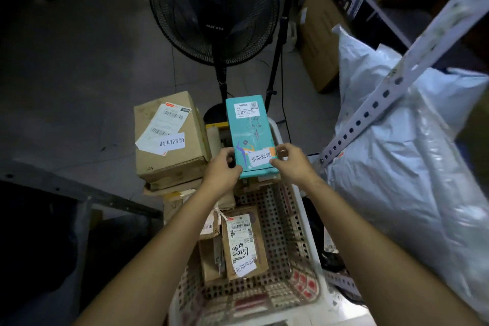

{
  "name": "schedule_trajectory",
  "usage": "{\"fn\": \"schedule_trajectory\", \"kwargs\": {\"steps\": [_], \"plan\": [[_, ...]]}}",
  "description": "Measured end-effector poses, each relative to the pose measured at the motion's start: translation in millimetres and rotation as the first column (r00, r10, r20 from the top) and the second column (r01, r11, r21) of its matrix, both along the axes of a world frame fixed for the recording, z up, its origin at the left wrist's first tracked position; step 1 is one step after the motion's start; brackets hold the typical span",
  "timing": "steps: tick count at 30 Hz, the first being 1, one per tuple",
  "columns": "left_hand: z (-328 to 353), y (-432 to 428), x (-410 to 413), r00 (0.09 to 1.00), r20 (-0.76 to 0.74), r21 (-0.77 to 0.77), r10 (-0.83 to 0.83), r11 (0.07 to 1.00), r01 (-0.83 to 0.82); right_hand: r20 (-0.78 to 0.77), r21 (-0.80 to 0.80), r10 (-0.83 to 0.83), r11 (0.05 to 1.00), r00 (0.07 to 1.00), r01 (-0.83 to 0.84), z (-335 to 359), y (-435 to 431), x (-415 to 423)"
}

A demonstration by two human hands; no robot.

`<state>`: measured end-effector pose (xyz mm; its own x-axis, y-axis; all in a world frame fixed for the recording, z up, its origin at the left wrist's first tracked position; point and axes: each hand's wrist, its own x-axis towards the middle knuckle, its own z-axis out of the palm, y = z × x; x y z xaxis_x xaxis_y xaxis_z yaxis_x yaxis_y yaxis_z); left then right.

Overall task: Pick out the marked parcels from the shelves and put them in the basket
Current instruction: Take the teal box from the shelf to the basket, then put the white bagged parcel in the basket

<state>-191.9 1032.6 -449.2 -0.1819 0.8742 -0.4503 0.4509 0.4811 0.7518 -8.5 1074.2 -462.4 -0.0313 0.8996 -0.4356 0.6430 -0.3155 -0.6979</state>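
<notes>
Gripping a teal parcel box [248, 130] by its near end, above the far end of the white perforated basket [288, 222]: left hand [221, 167] curled round the near-left corner, right hand [292, 164] pinching the near-right edge just beside the white marked sticker [260, 158], hands apart, on opposite sides of the box. Seemingly mid-placement, not yet released. To do it well: keep both grips firm, draw the box nearer until fully inside the rim rather than perched across it, tip the near end down, and lower onto the bare perforated floor between the hands and the brown kraft mailer [244, 243] lying in the basket's near half. Lay flat, sticker upward, for easy checking later. Let go only once settled, sliding the fingers out sideways to avoid trapping them. Steer clear of the stickered cardboard carton [169, 135] stacked just left of the basket, apparently outside it. Hard to tell, of the box's far end, whether resting on the rim or hanging clear: masked by the box itself. Fingertips beneath the box unseen. Shipping-label print too small to read. Under the hands, only scraps of brown card, not identifiable. At right, a grey poly bag [397, 167] and slotted shelf upright [391, 85], both cut off by the frame; shelves beyond too dim to search. Far off, a black pedestal fan [214, 8], base partly covered.
</notes>
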Motion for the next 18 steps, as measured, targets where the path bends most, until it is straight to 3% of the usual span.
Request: {"fn": "schedule_trajectory", "kwargs": {"steps": [5, 10, 18], "plan": [[83.4, -4.5, -17.5, 0.961, -0.217, 0.065, -0.172, 0.980, 0.190, 0.278, 0.056, 0.222, 0.968, 0.934, -0.247, 82.3, 12.6, -2.2], [171.0, -7.4, -56.1, 0.854, -0.491, 0.131, -0.170, 0.955, 0.265, 0.435, 0.188, 0.327, 0.878, 0.839, -0.440, 174.5, 26.2, -27.9], [244.9, -68.5, -115.1, 0.741, -0.671, 0.155, 0.019, 0.981, 0.115, 0.464, 0.334, 0.419, 0.733, 0.781, -0.592, 254.1, 1.5, -76.8]]}}
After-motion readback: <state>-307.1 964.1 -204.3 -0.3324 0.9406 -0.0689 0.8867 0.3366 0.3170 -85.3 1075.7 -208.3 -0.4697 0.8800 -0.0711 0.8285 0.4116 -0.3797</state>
